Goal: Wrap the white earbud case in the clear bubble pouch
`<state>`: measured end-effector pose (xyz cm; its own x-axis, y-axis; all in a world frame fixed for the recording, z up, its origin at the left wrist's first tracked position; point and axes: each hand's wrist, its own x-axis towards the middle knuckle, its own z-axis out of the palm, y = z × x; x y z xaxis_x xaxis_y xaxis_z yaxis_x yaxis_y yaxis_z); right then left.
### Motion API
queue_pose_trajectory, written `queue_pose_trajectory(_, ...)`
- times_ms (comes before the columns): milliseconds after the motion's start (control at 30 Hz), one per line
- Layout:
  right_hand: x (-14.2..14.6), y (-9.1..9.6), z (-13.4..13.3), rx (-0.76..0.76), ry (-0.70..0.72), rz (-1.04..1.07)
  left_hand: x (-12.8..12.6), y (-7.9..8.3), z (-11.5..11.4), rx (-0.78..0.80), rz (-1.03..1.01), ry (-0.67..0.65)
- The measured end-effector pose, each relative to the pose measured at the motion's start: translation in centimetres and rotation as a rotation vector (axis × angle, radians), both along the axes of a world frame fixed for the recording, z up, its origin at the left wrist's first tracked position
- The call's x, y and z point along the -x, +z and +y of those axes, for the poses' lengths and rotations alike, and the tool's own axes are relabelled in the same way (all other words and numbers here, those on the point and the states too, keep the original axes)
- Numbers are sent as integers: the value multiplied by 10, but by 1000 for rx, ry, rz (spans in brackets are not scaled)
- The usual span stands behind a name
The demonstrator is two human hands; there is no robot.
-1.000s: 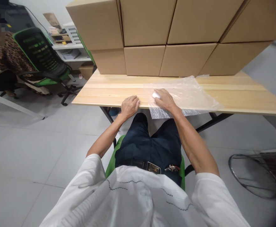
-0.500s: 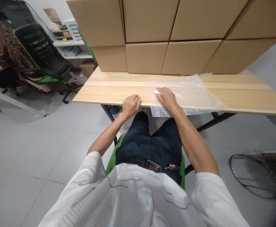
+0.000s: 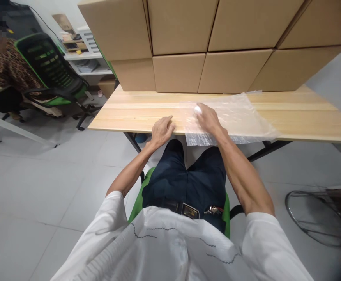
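My right hand (image 3: 208, 118) is closed around a small white rounded object (image 3: 198, 110), whose kind I cannot make out. This hand is over a sheet of clear plastic film or a flat bag (image 3: 237, 117), which lies on the wooden table (image 3: 123, 113) and hangs a little over the front edge. My left hand (image 3: 162, 130) rests at the table's front edge, left of the plastic, fingers loosely stretched with the thumb apart and nothing in them.
Stacked cardboard boxes (image 3: 179, 73) line the back of the table. To the left are a green-framed office chair (image 3: 46, 64), a person in a patterned top (image 3: 15, 66) and a white shelf (image 3: 97, 71). A metal-framed stool (image 3: 313, 218) stands on the floor at right.
My right hand has lifted and turned slightly, so more of the white object shows. The fingers of my left hand have loosened from their curl at the edge. The plastic stays put.
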<state>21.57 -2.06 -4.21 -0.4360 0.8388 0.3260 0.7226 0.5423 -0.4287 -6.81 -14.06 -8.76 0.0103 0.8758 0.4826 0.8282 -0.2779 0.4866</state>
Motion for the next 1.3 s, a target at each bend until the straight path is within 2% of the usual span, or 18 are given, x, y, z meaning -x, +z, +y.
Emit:
queue_pose_trajectory(100, -6, 13, -12, -49, 36, 148, -10, 5, -1, 4, -214, -108)
queue_pose_trajectory(200, 0, 32, -49, -61, 126, 238, -26, 18, -9, -30, -362, -207)
queue_pose_trajectory(333, 20, 50, -107, -40, 263, 341, -44, 45, -29, -97, -440, -292)
queue_pose_trajectory(467, 34, 52, -139, -15, 296, 378, -48, 67, -51, -82, -465, -291)
queue_pose_trajectory(633, 38, 49, -147, 1, 223, 363, -50, 77, -66, -44, -530, -282)
queue_pose_trajectory(833, 47, 39, -155, -44, 164, 374, -60, 81, -64, -175, -683, -288)
queue_pose_trajectory(1000, 52, 38, -164, -46, 202, 374, -62, 83, -65, -204, -751, -260)
queue_pose_trajectory(1133, 52, 40, -167, 12, 250, 372, -58, 82, -68, -242, -769, -239)
queue_pose_trajectory(1300, 50, 38, -165, 70, 341, 495, -57, 77, -70, -215, -788, -225)
